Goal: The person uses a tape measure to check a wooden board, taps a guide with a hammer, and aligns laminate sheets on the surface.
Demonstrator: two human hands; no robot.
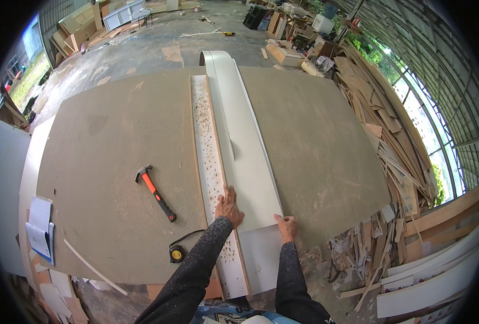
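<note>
A long white flexible sheet (245,129) lies lengthwise on the big brown board, its far end curling upward. My right hand (287,228) pinches its near right corner between thumb and fingers. Along its left side runs a narrow white board (206,135) with brown edges, dotted with many small holes or specks. My left hand (229,208) rests with fingers extended across that board's right edge and the sheet's left edge. Under the sheet's near end shows another white panel (258,259). To the left lie a claw hammer (155,191) with an orange-black handle and a tape measure (177,253).
The large brown board (109,140) forms the work surface. An open notebook (39,229) lies at its left edge, near a thin pale strip (94,267). Wood offcuts (380,119) pile along the right, with curved white panels (434,281) at lower right. Cabinet parts (77,27) stand far left.
</note>
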